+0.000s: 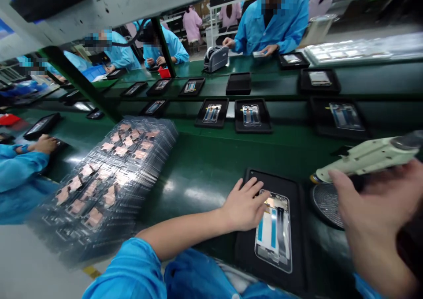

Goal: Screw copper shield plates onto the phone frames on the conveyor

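Note:
My left hand (246,204) rests on a black tray (280,180), its fingertips touching the top edge of a phone frame (273,230) that lies in the tray. The frame has a metal rim and blue strips inside. My right hand (373,206) is raised to the right of the tray, holding a pale green handheld power tool (366,160) that lies roughly level. Its tip points left, above a round mesh disc (327,206). Part of the disc is hidden by my right hand.
A tall slanted stack of clear plastic trays (105,180) with copper-coloured parts lies left of my arm. Several black trays with phone frames (251,118) line a green workbench (198,166). Co-workers in blue smocks (271,21) work around it, with a grey machine (216,58) on the far side.

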Tool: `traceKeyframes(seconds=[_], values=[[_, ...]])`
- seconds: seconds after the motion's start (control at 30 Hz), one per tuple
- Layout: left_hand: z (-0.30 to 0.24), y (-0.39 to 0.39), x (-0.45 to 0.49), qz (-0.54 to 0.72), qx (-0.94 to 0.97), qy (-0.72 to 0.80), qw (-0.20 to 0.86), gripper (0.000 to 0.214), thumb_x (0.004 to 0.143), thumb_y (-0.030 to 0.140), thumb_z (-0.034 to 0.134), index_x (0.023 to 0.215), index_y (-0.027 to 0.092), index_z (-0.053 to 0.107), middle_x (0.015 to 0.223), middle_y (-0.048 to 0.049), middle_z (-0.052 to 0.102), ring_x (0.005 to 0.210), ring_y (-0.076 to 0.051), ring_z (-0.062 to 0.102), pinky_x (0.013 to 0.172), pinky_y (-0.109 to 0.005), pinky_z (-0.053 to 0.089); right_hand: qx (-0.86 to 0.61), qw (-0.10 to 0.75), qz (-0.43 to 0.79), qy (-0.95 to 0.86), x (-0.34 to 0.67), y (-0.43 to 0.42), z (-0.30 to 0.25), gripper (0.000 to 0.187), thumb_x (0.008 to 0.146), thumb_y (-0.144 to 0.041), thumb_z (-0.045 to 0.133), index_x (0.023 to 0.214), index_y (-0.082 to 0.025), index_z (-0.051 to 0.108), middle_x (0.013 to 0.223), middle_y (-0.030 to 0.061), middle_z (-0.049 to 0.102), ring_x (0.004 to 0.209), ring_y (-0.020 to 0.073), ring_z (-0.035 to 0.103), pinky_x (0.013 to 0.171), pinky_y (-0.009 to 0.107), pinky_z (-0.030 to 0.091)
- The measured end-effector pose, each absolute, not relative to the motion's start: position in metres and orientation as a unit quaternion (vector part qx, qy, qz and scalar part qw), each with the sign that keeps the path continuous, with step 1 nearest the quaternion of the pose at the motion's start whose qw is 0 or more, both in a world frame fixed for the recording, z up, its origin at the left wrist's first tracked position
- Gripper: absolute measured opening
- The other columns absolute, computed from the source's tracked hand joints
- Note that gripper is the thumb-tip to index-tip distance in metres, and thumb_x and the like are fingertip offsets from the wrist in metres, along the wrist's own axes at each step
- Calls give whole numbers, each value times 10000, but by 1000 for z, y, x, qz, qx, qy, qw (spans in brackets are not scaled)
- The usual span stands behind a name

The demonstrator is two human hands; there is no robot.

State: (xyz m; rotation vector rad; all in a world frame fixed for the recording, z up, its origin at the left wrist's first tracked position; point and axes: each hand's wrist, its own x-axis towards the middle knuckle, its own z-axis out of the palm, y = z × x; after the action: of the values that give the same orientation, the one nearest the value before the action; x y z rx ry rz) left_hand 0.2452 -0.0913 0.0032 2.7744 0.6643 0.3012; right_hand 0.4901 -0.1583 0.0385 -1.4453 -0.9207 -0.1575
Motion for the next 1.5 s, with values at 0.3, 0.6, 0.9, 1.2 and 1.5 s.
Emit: traceKeyframes(seconds=[0.3, 0.6, 0.9, 1.2, 1.5], values=[[6, -58, 267, 92, 937, 274, 198, 428, 1026, 276, 512, 1441, 245, 607, 1643, -117, 400, 1587, -308, 234, 1243, -595, 293, -611, 712, 12, -347, 495, -144, 55, 295, 710, -291, 831, 892, -116, 678, 793, 66, 667, 550, 182, 627, 539, 322, 515], [8, -53, 267, 88, 928, 271, 240, 422, 1003, 247, 537, 1411, 278, 642, 1660, -111, 368, 1604, -316, 163, 1253, -611, 259, -605, 722, -53, -332, 496, -154, 47, 236, 711, -246, 775, 855, -153, 612, 751, 25, 634, 475, 153, 570, 448, 313, 477], [2, -52, 266, 119, 931, 254, 232, 402, 1019, 253, 514, 1399, 256, 641, 1635, -100, 411, 1594, -329, 205, 1240, -626, 305, -567, 735, -78, -363, 484, -156, 38, 288, 745, -252, 791, 947, -143, 618, 802, 40, 642, 527, 180, 606, 471, 342, 490], [0, -50, 265, 123, 934, 250, 222, 400, 1006, 257, 541, 1391, 243, 646, 1622, -103, 429, 1581, -352, 240, 1226, -648, 324, -592, 722, -19, -359, 482, -149, 37, 207, 832, -253, 781, 941, -135, 649, 828, 43, 652, 542, 161, 607, 521, 330, 501], [0, -51, 265, 133, 933, 246, 227, 403, 1004, 256, 533, 1390, 241, 649, 1615, -98, 442, 1580, -344, 245, 1232, -634, 325, -598, 723, -17, -346, 480, -150, 38, 203, 822, -252, 789, 925, -138, 656, 775, 27, 639, 551, 159, 611, 553, 326, 518]])
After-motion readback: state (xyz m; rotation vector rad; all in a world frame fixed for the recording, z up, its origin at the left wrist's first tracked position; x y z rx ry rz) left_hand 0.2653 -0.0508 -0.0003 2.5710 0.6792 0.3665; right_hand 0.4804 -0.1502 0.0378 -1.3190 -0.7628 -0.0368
